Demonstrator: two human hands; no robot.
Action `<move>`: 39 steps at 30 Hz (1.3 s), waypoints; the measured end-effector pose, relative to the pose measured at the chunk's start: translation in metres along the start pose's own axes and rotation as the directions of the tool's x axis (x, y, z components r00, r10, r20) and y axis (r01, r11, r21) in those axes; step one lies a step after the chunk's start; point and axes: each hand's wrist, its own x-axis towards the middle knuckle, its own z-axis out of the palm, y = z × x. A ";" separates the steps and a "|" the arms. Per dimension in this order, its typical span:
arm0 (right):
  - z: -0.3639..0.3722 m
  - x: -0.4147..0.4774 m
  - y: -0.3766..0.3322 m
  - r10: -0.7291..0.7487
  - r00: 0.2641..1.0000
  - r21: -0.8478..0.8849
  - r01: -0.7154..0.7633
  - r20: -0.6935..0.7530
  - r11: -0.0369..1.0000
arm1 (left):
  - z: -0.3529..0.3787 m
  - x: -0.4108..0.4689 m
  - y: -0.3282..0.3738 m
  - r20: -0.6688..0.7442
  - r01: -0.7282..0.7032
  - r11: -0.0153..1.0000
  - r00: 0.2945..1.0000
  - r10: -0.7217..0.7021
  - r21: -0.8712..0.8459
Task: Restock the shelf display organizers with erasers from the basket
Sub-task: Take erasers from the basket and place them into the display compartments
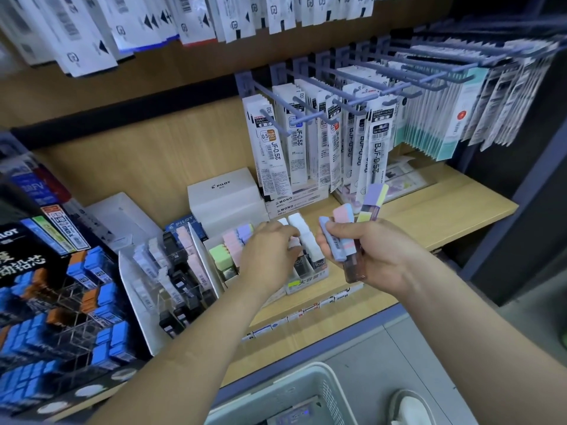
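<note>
Plainly the erasers (343, 214) are small, light blocks in pastel bands, some in glossy sleeves that look slippery; they seem firm enough to bear a squeeze, yet bunched together they are likely to slide on one another, so each is best taken by its long sides near the middle, one at a time. The right hand (374, 253) holds a fan of them over the shelf (429, 216); its fingers curl round their lower ends, the thumb lies across a blue-and-lilac one, and the upper ends stand free. The left hand (270, 253) reaches down into the organizer (306, 280) just beside; its fingers are bent close together, tips on a pale eraser (295, 243) in the row; whether they pinch it or only press it in cannot be told. The basket (331, 381) sits below, well apart.
</note>
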 end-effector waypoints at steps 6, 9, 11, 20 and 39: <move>0.008 -0.002 0.005 -0.046 0.997 -0.141 0.055 0.067 0.988 | -0.052 -0.008 0.024 0.327 0.368 0.356 0.929 -0.171 -0.859; 0.014 -0.002 0.009 -0.043 0.995 -0.209 0.062 0.094 0.976 | -0.064 -0.013 0.022 0.362 0.382 0.283 0.924 -0.121 -0.880; 0.016 -0.003 0.010 -0.049 0.994 -0.250 0.073 0.102 0.965 | -0.070 -0.016 0.016 0.370 0.390 0.237 0.921 -0.123 -0.890; 0.030 -0.002 0.013 0.074 0.996 -0.388 -0.052 0.041 0.920 | -0.097 -0.033 -0.011 0.280 0.342 0.259 0.927 -0.248 -0.903; 0.060 0.003 0.046 0.125 0.985 -0.315 -0.082 0.121 0.946 | -0.160 -0.092 -0.125 -0.018 0.425 0.839 0.889 -0.457 -0.339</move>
